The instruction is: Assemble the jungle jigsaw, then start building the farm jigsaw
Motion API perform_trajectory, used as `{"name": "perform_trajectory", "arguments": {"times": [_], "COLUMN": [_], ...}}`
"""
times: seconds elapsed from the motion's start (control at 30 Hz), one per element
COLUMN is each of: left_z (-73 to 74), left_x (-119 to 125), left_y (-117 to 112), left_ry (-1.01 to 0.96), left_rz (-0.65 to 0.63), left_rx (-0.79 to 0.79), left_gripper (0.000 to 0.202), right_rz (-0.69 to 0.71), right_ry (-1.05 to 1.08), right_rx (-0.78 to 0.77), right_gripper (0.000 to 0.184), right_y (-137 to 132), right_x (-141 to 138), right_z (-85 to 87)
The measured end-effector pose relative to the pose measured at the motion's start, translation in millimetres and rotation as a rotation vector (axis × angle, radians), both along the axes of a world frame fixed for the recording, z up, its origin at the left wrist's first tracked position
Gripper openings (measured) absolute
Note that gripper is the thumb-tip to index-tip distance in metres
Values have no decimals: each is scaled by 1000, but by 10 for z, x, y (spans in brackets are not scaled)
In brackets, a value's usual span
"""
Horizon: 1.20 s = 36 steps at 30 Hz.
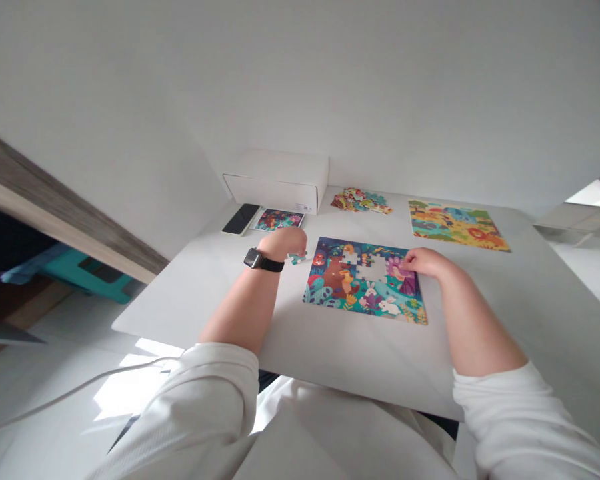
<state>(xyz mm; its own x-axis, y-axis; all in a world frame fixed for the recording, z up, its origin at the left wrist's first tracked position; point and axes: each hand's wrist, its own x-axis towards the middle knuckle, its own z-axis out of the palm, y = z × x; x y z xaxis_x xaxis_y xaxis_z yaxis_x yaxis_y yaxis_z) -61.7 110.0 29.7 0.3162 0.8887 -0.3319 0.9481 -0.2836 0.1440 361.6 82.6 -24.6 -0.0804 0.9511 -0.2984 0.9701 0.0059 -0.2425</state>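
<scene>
An animal jigsaw puzzle [333, 297] lies on the table before me, its upper middle showing a white gap where pieces are absent. To the left of it, my left hand [286, 243], with a black watch on the wrist, is curled closed over a small teal puzzle piece [297, 259] near the tabletop. My right hand [427, 262] rests at the puzzle's upper right edge, fingertips drawn together over the pink and purple part. Whether anything sits between those right fingertips is hidden.
A white box [280, 180] stands against the wall, with a phone [241, 219] and a small picture card [279, 219] in front. A heap of loose puzzle pieces [361, 200] lies at the back. Another puzzle [457, 225], yellow with animals, is at the right of the white table [360, 360].
</scene>
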Motion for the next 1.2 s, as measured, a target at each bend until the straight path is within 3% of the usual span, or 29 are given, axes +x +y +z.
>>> {"name": "perform_trajectory", "arguments": {"times": [0.1, 0.2, 0.3, 0.47, 0.6, 0.7, 0.9, 1.2], "left_z": [219, 419, 509, 411, 283, 225, 180, 115], "left_x": [-19, 3, 88, 361, 616, 749, 882, 957], "left_y": [-102, -207, -275, -295, -328, -373, -442, -483], "left_ry": [-113, -404, -650, -881, -995, -1049, -1087, -1006], "left_rz": [-4, 4, -3, 25, 31, 53, 89, 14], "left_rx": [36, 97, 48, -65, -122, -148, -120, -201], "left_gripper": [18, 21, 22, 25, 27, 27, 29, 34], "right_rz": [17, 24, 8, 35, 110, 144, 124, 70], "right_ry": [2, 4, 65, 488, 886, 1052, 1100, 980], "right_rx": [-7, -11, 45, 272, 228, 158, 161, 218], "right_gripper": [12, 14, 16, 30, 51, 57, 53, 48], "right_y": [-12, -24, -40, -135, -295, -393, -434, -380], "right_x": [-10, -22, -64, -282, -517, -643, -766, -719], "right_z": [29, 63, 107, 239, 413, 513, 519, 476]}}
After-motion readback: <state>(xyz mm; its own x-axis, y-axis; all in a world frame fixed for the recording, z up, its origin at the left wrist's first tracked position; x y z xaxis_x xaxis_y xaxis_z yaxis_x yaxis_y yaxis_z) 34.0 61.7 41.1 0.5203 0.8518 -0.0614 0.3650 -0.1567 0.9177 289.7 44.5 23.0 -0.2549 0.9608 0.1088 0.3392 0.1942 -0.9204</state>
